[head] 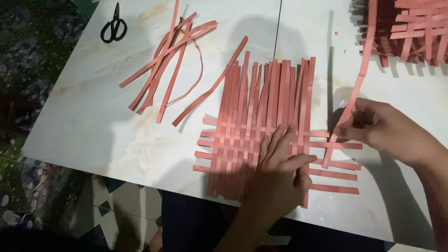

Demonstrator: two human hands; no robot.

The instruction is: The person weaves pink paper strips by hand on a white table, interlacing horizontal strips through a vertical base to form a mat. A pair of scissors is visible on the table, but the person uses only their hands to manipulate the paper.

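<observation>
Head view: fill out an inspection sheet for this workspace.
Surface: pale marble-look table.
Job's things: half-woven mat of pink strips; one long strip at its right edge.
Clutter: loose strip pile; black scissors; another woven piece, top right.
Grippers: left hand flat on the mat; right hand, fingers pinching the long strip.
Cables: nothing seen.
Surroundings: dark patterned floor.

The left hand [280, 170] presses flat on the woven red strips [254, 135] while the right hand [382, 128] pinches one strip [361, 77].
</observation>
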